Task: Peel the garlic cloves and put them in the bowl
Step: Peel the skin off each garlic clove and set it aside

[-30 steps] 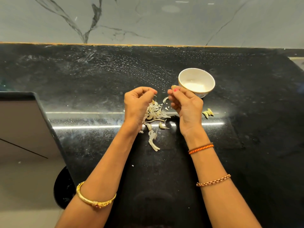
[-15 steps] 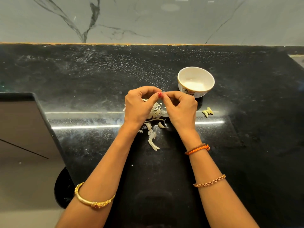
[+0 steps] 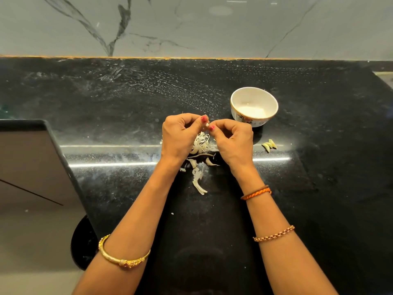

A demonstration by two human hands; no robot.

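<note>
My left hand and my right hand meet fingertip to fingertip above the black counter. Between the thumbs and fingers they pinch a small pale garlic clove, of which only a white tip shows. Under the hands lies a heap of dry garlic peels. A white bowl with a gold rim stands just beyond my right hand; nothing shows inside it. A few peeled yellowish cloves lie on the counter to the right of my right hand.
The black stone counter runs back to a grey marble wall. A dark tray-like edge juts in at the left, with floor below it.
One second ago my hands were apart. They have come together at the fingertips and now both pinch the clove. The bowl and the loose cloves have not moved.
</note>
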